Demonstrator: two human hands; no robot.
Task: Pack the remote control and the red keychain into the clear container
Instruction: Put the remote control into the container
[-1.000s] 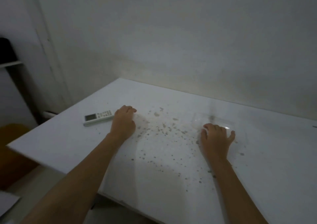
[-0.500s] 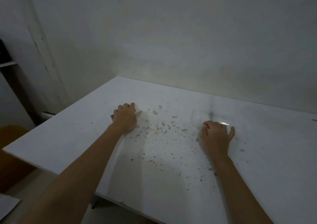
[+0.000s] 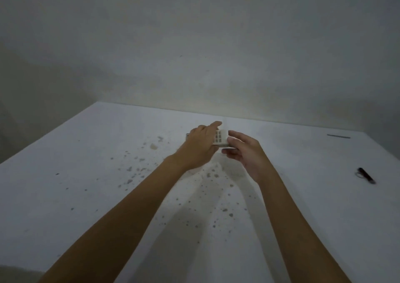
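With the left hand [image 3: 200, 146] grasping the remote [image 3: 219, 140] above the counter [image 3: 86, 174] and the right hand's [image 3: 244, 152] fingers [image 3: 234, 136] loose at its end, it might have slipped, the keychain [image 3: 365, 176] lying far right, the container unseen.

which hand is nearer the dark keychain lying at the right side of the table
Right. The right hand is between the keychain and the left hand, though still well apart from it. The left hand, gripping the remote control, is farther off.
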